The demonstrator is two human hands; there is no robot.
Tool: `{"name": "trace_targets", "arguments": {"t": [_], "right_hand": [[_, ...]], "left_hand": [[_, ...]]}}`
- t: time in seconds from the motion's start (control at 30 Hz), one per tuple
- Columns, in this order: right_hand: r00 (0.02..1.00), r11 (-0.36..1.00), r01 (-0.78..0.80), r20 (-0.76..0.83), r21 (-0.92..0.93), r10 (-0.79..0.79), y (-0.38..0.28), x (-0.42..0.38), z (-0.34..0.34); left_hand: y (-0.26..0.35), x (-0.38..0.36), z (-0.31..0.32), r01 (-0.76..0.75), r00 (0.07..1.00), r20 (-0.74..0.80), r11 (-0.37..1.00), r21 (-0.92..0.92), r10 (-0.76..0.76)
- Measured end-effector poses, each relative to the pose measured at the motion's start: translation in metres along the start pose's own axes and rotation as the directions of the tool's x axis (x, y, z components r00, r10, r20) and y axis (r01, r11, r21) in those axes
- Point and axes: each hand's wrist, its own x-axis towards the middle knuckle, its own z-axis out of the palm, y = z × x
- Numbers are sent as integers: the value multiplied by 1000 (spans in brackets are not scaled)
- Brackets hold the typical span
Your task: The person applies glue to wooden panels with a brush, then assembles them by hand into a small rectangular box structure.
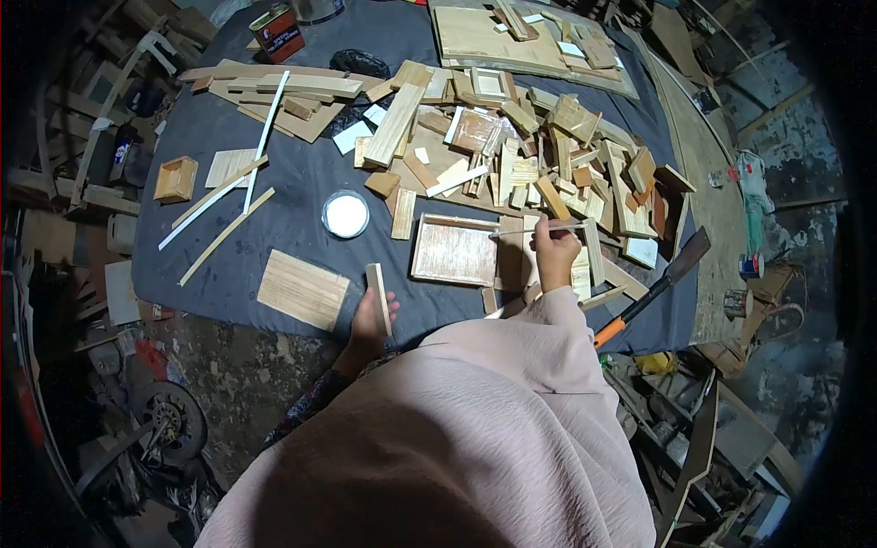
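My left hand (369, 321) grips a narrow wooden strip (378, 298), held on edge near the front of the dark cloth-covered table (292, 215). My right hand (554, 252) holds a thin stick (534, 230) that points left, its tip over the top right corner of a shallow wooden tray (454, 250). A round open tin of white glue (346, 214) stands left of the tray. A flat wooden panel (302, 289) lies just left of my left hand.
A heap of wood offcuts (539, 155) covers the table's middle and right. Long slats (219, 196) and a small wooden box (175, 179) lie at the left. An orange-handled blade (650, 294) rests at the right edge. A red can (277, 33) stands at the back.
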Motion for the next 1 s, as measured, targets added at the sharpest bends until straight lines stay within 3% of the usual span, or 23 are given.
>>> {"name": "trace_targets", "arguments": {"t": [0.23, 0.33, 0.57, 0.67, 0.93, 1.0], "right_hand": [[995, 994, 100, -1, -48, -100, -16, 1, 6], [979, 964, 205, 48, -171, -200, -14, -1, 11], [995, 986, 99, 25, -133, -97, -29, 3, 7], [969, 950, 243, 85, -197, -231, -30, -5, 14], [976, 966, 216, 33, -142, -213, -27, 0, 10], [950, 910, 312, 69, -272, -305, -29, -2, 14]], "left_hand": [[5, -3, 6, 4, 1000, -11, 1000, 12, -4], [3, 1, 3, 14, 1000, -5, 1000, 8, -14], [2, 2, -2, -13, 1000, 3, 1000, 12, 13], [1, 4, -2, 19, 999, -27, 1000, -19, -20], [0, 7, -8, 11, 1000, -9, 1000, -7, -11], [0, 7, -8, 8, 1000, -5, 1000, -6, -8]]}}
